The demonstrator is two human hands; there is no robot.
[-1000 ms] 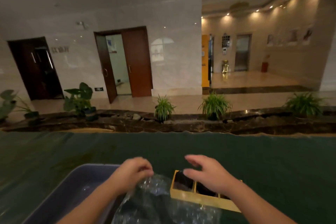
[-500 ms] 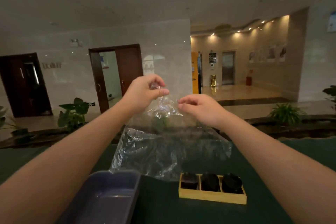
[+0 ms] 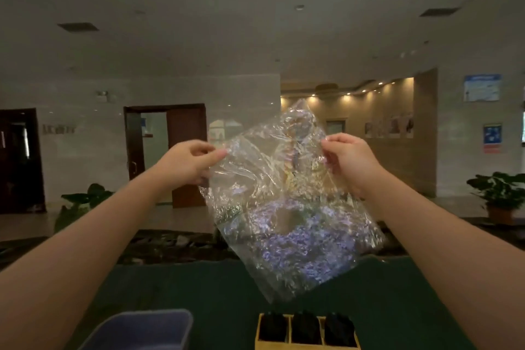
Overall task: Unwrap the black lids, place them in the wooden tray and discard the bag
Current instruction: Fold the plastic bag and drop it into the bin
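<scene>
Clear crinkled plastic is what my fingers have hold of: the left hand [image 3: 189, 162] pinches one upper edge of the bag [image 3: 284, 202] between thumb and curled fingers, and the right hand [image 3: 350, 163] pinches the opposite upper edge the same way, thumb in front, the other fingers folded behind the film. Between the two grips the bag is stretched out flat and tilted, one corner rising above my hands and the low corner hanging down toward the table — I can see the room through it, with purple and yellow glints across its wrinkles. I see nothing dark inside it. Both forearms reach up from the bottom corners of the view, bare. Below the bag, well apart from it, the wooden tray [image 3: 306, 346] sits on the green table [image 3: 227, 287] at the bottom edge of the frame, its three compartments each holding black lids [image 3: 305, 327]; how many lie in each I cannot tell. Left of the tray, with a gap of green between, is the corner of a grey-blue bin [image 3: 147, 327]. Beyond the table runs a dark rocky planter border — a potted plant [image 3: 500, 193] at the far right, brown doors [image 3: 186, 150] in the pale wall behind.
</scene>
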